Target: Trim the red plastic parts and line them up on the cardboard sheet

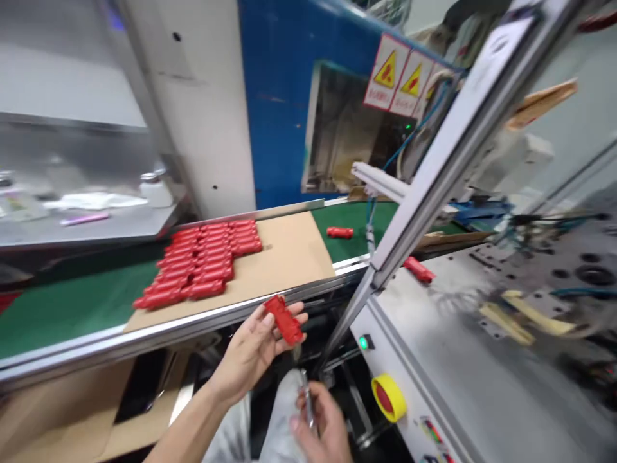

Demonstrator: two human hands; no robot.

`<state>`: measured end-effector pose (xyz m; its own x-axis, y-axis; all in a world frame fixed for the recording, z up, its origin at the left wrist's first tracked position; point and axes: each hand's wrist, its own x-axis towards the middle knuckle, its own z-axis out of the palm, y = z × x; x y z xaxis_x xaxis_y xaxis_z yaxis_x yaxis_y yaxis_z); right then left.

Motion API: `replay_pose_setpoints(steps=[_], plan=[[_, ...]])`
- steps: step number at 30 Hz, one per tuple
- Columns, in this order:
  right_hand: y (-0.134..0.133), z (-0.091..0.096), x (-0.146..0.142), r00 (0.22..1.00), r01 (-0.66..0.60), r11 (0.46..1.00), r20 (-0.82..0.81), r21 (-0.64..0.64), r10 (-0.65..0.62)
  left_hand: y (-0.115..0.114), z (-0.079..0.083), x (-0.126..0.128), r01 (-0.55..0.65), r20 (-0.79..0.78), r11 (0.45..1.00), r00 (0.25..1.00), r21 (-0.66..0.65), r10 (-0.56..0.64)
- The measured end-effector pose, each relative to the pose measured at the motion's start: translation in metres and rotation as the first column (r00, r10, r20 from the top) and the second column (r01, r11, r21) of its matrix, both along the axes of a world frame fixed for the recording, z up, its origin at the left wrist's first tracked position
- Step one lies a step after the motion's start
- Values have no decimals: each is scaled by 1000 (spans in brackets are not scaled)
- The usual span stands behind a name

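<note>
Green conveyor belt [72,308] beyond both grips, bearing a cardboard sheet [284,257] with rows of red plastic parts [202,257]; one loose red part [340,232] on the belt past the sheet. Left grip [253,350] partly open, cradling a single red plastic part [284,328] at the fingers. Right grip [322,424], just below, closed on a slim metal tool [306,399].

Red plastic part [284,320] in left hand [249,352], slim metal tool [307,399] in right hand [322,426]

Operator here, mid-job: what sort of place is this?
Likely a factory production line: rows of red plastic parts on cardboard on a green conveyor belt, beside a machine with an emergency stop button and yellow warning labels.
</note>
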<state>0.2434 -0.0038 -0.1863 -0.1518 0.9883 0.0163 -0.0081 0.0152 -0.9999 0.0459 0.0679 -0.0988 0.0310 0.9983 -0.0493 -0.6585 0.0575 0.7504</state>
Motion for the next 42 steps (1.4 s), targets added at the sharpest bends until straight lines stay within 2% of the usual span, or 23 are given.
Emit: replay_pose_setpoints(steps=[3,6,10,13,16,19,27,32,38,42], plan=[[4,-4,2,996,44,999,82,9,-45,-37,-17,-13,-90,23,995,996,50,89],[9,17,6,967,8,981,249,192,-57,-61,-32,-28,-194,-11,966,980,170,199],[8,57,-6,908,-142,891,415,432,-57,-75,-41,-38,-244,-46,931,963,273,266],[1,69,-22,874,-192,839,478,509,-90,-78,-41,-36,-251,-23,912,962,325,273],[-5,67,-33,851,-195,830,510,523,-122,-80,-40,-28,-277,-13,885,953,375,304],[-6,66,-37,848,-182,818,508,545,-150,-83,-41,-22,-309,-66,870,931,385,360],[5,70,-39,845,-231,786,518,574,-130,-88,-47,-17,-303,-199,854,889,422,413],[7,67,-37,830,-242,771,537,589,-150,-85,-51,-17,-292,-237,809,856,511,459],[9,63,-41,829,-252,783,544,569,-129,-85,-62,-17,-360,-216,755,811,549,544],[8,55,-47,829,-248,784,543,569,-132,-84,-61,-18,-392,-221,711,766,584,604]])
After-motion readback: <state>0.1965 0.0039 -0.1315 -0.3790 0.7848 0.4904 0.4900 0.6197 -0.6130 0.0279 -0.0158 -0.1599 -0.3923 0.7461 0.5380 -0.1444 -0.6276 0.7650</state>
